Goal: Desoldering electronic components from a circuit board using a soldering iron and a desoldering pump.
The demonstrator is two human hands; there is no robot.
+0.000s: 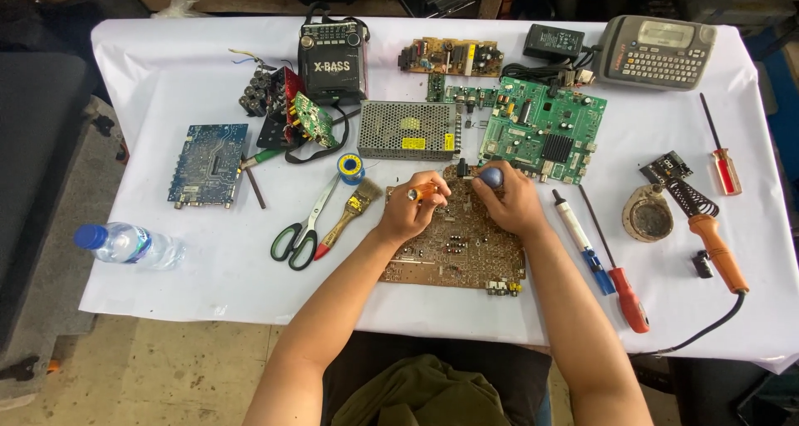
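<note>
The flat brown circuit board (456, 247) lies on the white-covered tabletop (166, 85) — stiff, light, fragile; best held by its edges. Left hand (409, 210) closed around an orange-handled tool (422, 192); right hand (509, 201) closed over a blue-handled tool (490, 176).

Bright, even light over a sharp, wide-angle view.

The white cloth (166, 85) is lit flatly from above and nears overexposure away from the fingers, at its far corners. Shadows are soft and short: a faint one lies just under the left hand (412, 210) and right hand (508, 201) on the brown board (458, 251), and thin ones beside the scissors (304, 226) left of the fingers. A mild sheen shows on the water bottle (125, 243) far to the left. Focus is crisp around the fingertips. Table edges bow slightly outward, a sign of lens distortion. The floor below and the shelves beyond the fingers are much dimmer.
</note>
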